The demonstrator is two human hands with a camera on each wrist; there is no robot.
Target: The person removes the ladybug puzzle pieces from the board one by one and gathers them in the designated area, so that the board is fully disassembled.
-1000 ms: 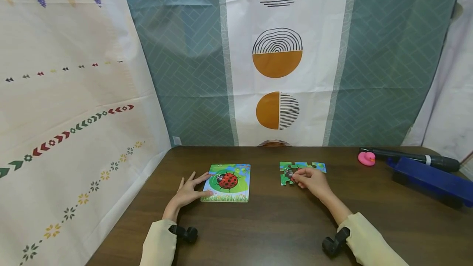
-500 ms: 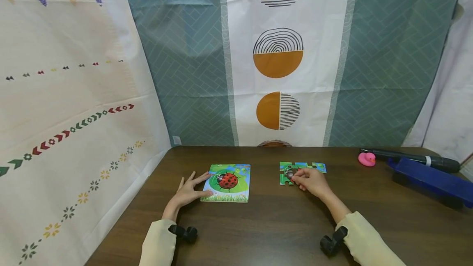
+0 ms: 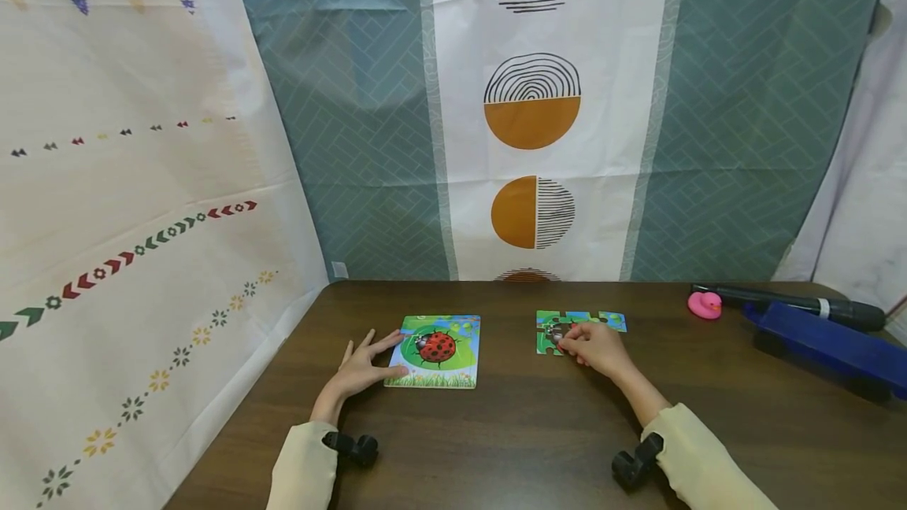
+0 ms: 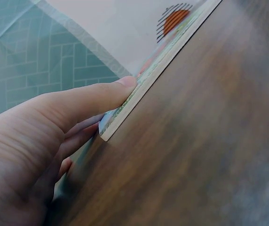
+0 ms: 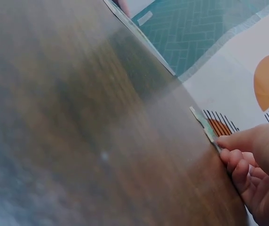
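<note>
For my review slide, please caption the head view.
Left hand touching a ladybug board, right hand pinching at an unfinished puzzle on a brown table.

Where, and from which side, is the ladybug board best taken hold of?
The ladybug board is probably best pinched at its right edge, from the right: it is thin and lies flat on the table, and the left hand touches its left side, leaving the right edge free.

In the lower middle, the picture board [image 3: 453, 378] shows a spotted red ladybird [image 3: 435, 347] over green and blue, the tabletop [image 3: 489, 447] is dark brown, the duck [image 3: 705, 305] at right pink, and the upper cloth [image 3: 460, 140] teal and white with orange-and-black circles [image 3: 532, 123].
</note>
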